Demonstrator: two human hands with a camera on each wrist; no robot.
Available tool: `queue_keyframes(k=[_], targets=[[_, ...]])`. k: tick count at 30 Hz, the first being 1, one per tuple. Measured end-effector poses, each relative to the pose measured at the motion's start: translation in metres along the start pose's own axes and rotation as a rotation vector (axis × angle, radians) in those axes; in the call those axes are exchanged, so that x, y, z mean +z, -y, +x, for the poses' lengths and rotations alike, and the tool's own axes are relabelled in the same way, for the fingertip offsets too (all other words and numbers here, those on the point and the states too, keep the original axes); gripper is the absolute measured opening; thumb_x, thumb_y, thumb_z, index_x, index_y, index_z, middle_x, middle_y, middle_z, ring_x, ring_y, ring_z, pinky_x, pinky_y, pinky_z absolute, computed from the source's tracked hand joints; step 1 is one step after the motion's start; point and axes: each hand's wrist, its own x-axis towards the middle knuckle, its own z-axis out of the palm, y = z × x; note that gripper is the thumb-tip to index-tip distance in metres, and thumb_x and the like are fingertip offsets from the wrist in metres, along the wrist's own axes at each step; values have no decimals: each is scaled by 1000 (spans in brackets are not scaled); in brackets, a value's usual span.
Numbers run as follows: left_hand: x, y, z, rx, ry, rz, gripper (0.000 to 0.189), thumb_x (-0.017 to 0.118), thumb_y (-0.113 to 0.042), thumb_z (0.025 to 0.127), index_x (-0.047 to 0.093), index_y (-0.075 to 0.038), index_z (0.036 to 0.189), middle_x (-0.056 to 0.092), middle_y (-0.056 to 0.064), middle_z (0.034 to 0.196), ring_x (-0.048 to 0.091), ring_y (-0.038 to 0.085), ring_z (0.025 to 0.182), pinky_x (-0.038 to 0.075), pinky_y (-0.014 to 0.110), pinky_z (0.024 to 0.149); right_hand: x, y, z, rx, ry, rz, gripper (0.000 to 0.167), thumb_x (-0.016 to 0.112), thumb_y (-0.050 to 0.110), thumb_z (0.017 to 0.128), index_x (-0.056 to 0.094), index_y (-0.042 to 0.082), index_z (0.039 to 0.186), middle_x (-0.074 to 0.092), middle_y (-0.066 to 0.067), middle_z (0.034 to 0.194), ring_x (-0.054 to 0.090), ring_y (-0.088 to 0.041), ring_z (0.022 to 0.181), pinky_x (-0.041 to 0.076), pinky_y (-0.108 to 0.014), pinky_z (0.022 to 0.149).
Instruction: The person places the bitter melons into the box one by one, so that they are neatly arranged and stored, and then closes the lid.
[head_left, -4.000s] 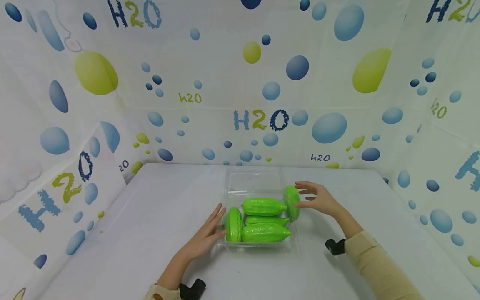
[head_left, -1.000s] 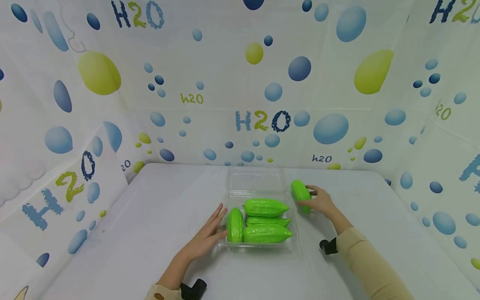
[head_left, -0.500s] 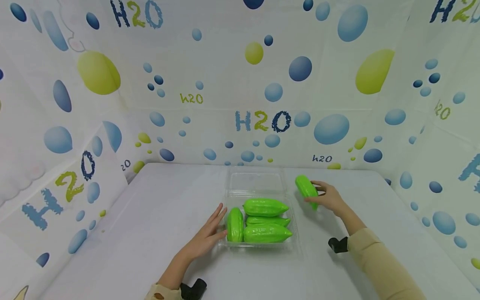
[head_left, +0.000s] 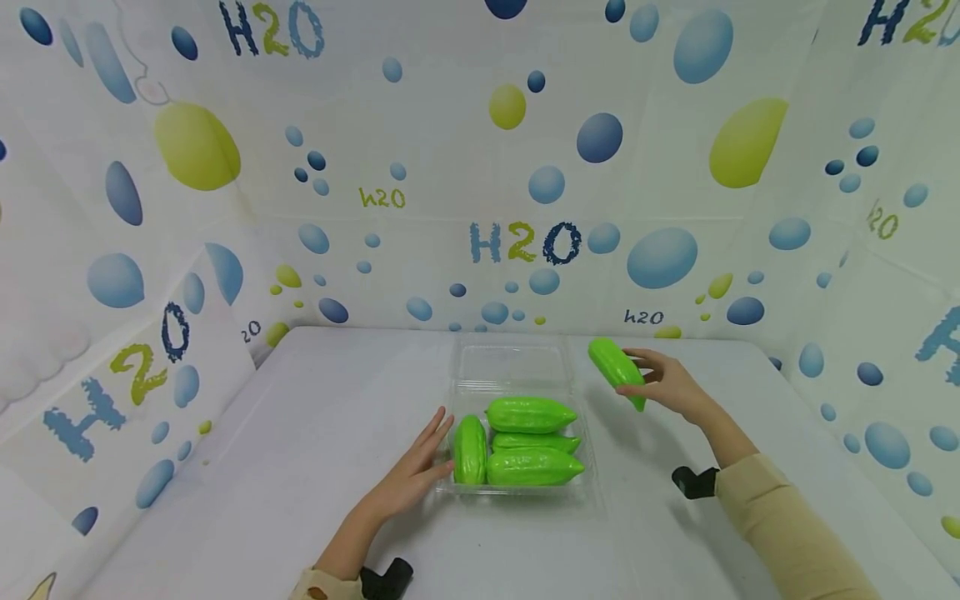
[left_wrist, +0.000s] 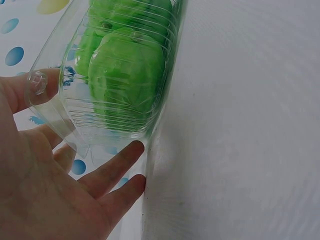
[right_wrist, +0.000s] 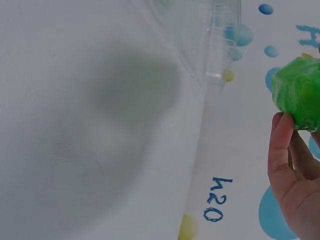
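Observation:
A long, glossy green ridged vegetable (head_left: 611,360) with a pointed end is held tilted above the table by my right hand (head_left: 673,386), thumb and fingers pinching it near its lower part. In the right wrist view the vegetable (right_wrist: 301,92) is cut off by the frame's edge. A clear plastic clamshell container (head_left: 512,364) lies with its lid folded back. Inside are several like vegetables (head_left: 534,467), most lying crosswise and one upright (head_left: 470,450) along the left wall. My left hand (head_left: 408,473) rests against the container's left side, fingers extended and spread.
The white table (head_left: 315,417) carries the container in its middle. A patterned curtain (head_left: 420,108) with blue and green drops hangs behind and at both sides. Black wrist mounts (head_left: 387,578) stick out from the sleeves.
My right hand has taken the vegetable from the container's right side, lifted it out and moved it right and up, tilting it. The left hand and the other vegetables have stayed put.

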Motion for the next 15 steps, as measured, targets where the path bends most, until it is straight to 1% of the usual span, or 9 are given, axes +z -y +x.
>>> queue_keyframes(k=[7,15], targets=[[0,-1,-1,8,-7,2,62,52,-18,93,21,-5,145,4,11,153,2,30,138,18,55,105,1,5,0,-71,46,20,71,74,24,77,40,5,137,45,-23,132,55,-34,103,49,-40,79],[0,-2,-1,12,-7,-1,62,52,-16,92,21,-5,145,4,11,153,3,30,138,17,56,105,6,17,-1,-102,103,36,68,75,22,76,43,5,134,50,-18,126,54,-30,101,49,-34,75]])
